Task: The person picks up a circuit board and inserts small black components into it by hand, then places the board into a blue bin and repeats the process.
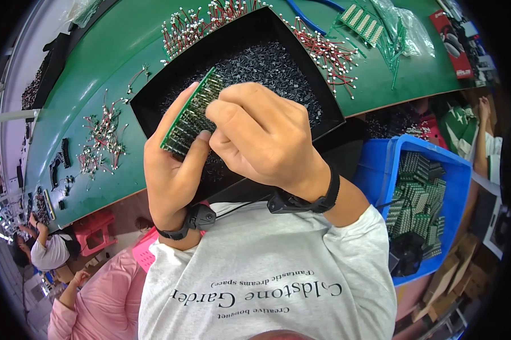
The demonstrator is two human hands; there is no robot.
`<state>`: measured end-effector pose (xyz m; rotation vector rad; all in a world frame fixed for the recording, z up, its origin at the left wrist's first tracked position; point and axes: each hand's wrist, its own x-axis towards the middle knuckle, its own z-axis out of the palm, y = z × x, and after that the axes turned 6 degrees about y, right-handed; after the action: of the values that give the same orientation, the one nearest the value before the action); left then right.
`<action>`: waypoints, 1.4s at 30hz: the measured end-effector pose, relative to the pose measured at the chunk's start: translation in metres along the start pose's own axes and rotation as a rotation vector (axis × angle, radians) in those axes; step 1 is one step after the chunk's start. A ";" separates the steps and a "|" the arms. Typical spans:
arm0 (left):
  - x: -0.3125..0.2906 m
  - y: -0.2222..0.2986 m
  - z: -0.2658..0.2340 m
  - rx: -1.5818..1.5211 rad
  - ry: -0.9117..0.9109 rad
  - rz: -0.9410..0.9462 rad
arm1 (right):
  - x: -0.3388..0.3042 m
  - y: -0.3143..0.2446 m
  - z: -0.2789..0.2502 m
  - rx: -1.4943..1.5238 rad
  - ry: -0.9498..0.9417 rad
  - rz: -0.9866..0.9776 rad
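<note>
My left hand (173, 170) grips a green circuit board panel (194, 116) by its edges, thumb on the near side and fingers behind it. The panel is tilted, and rows of small dark and metallic parts stand on its face. Against that face my right hand (261, 133) is closed, thumb and fingertips pinched together; what they hold, if anything, is hidden. Beneath both hands a black tray (147, 107) holds a heap of small black components (266, 68). Each wrist wears a black strap with a small device.
Bundles of red wires with white connectors (329, 56) lie behind the tray, and more wires (102, 141) at the left. Green panels (363, 25) rest at the far right. A blue bin (459, 187) of stacked boards stands by my right. A person in pink (105, 294) sits at my left.
</note>
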<state>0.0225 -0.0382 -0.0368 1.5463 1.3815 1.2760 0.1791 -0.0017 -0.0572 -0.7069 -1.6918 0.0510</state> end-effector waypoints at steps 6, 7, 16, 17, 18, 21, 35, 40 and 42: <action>-0.002 -0.001 -0.002 -0.067 0.006 -0.073 | -0.002 0.003 0.008 -0.008 0.068 -0.008; -0.002 0.001 -0.002 -0.068 0.004 -0.072 | -0.001 0.003 0.007 -0.009 0.071 -0.006; 0.001 0.003 -0.003 -0.095 0.017 -0.078 | 0.002 -0.001 -0.003 -0.021 0.015 0.059; 0.000 0.003 -0.003 -0.104 0.028 -0.086 | 0.002 -0.001 -0.004 -0.046 0.006 0.081; -0.001 0.003 -0.003 -0.112 0.038 -0.094 | 0.002 -0.001 -0.003 -0.046 0.005 0.081; 0.000 0.002 -0.003 -0.084 0.023 -0.055 | 0.000 0.004 0.005 0.011 0.032 -0.023; 0.000 -0.004 -0.004 -0.065 -0.075 -0.017 | -0.002 0.003 0.003 0.081 -0.037 -0.083; 0.000 -0.001 -0.006 -0.028 -0.108 0.001 | 0.000 0.000 0.002 0.105 -0.003 -0.084; -0.001 0.003 -0.002 -0.135 0.058 -0.093 | -0.001 0.000 0.000 0.073 0.008 -0.073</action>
<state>0.0219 -0.0399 -0.0340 1.3486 1.3577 1.3373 0.1790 -0.0023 -0.0580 -0.5903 -1.6976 0.0581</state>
